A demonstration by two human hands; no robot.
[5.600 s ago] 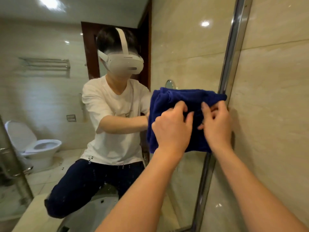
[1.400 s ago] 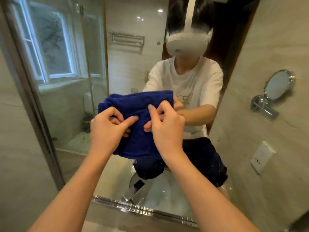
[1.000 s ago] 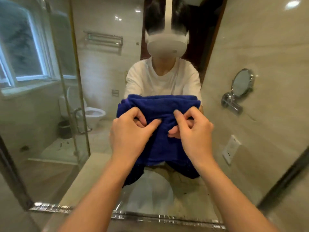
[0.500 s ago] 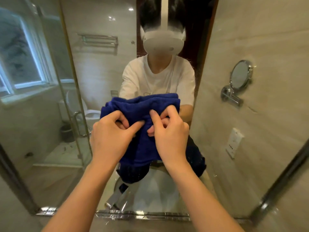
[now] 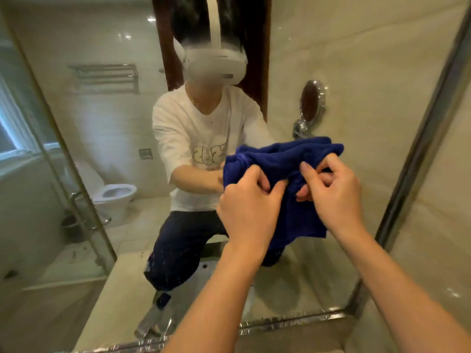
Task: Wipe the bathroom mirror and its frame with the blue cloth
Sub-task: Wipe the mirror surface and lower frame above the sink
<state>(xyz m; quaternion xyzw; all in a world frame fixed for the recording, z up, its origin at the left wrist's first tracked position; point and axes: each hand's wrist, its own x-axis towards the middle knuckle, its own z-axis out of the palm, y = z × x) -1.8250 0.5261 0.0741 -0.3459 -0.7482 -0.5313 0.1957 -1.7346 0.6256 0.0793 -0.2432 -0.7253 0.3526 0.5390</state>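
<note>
Partly, both hands (image 5: 251, 207) cover the blue cloth (image 5: 283, 159) on the mirror (image 5: 344, 72).

Bathroom, prob. home or hotel: big wall mirror (image 5: 331, 72) w/ metal frame (image 5: 418, 154), reflected toilet (image 5: 116, 197), towel rack (image 5: 104, 77), glass shower door (image 5: 63, 174), beige tiles.

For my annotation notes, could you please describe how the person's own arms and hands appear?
Both forearms are bare; no sleeve reaches into view on them. The left hand and right hand wear no gloves, rings, watch or bands. The fingers have short, unpainted nails.
</note>
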